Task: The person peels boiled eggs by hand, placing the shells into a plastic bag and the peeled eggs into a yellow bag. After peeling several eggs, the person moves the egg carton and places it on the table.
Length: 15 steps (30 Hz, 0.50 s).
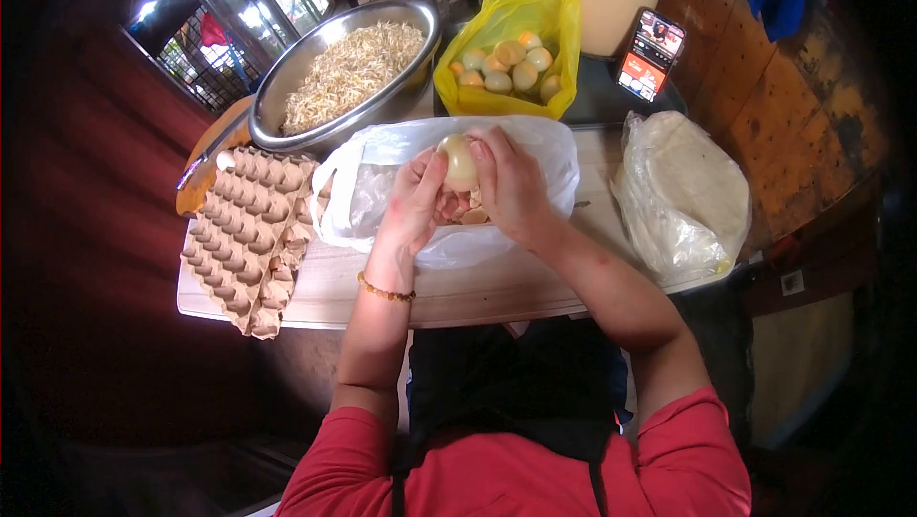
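A smooth, pale yellowish peeled egg (pixel 459 165) is held upright between my two hands. My left hand (pixel 416 197) is closed around its left side, with a beaded bracelet on that wrist. On the other side, the fingers of my right hand (pixel 516 187) press against the egg. Both hands are over an open white plastic bag (pixel 444 251). Broken brown shell pieces (pixel 472 216) show in the bag just below the egg. Behind it stands a yellow plastic bag (pixel 564 68) holding several peeled eggs (pixel 524 75).
An egg carton (pixel 239 230) with one white egg (pixel 225 161) lies at left. Behind it, a metal basin (pixel 267 141) holds bean sprouts (pixel 349 77). A phone (pixel 651 54) leans by a beige container (pixel 611 1). Flat round sheets in clear plastic (pixel 683 192) lie at right.
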Tool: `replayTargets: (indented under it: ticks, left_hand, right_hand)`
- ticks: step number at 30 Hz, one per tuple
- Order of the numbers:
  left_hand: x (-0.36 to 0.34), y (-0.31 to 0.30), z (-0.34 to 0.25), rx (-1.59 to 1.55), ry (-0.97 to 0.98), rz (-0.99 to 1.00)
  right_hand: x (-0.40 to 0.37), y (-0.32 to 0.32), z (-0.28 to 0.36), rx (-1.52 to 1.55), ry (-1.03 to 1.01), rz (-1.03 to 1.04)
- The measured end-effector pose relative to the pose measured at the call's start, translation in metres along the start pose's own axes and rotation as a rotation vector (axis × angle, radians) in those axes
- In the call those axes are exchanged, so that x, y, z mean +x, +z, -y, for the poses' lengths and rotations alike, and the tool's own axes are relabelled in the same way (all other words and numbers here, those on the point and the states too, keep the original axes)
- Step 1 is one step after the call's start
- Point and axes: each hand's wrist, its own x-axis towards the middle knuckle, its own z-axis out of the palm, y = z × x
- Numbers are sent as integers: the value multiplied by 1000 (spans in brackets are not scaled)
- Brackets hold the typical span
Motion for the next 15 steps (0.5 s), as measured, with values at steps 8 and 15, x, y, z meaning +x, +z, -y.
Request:
replayTargets:
  ticks: [8, 15]
  left_hand:
    - [3, -2, 2, 46, 27, -18]
    - [5, 2, -4, -84, -67, -52]
  right_hand:
    - [-1, 6, -10, -103, 61, -35]
    - [6, -7, -3, -44, 53, -4]
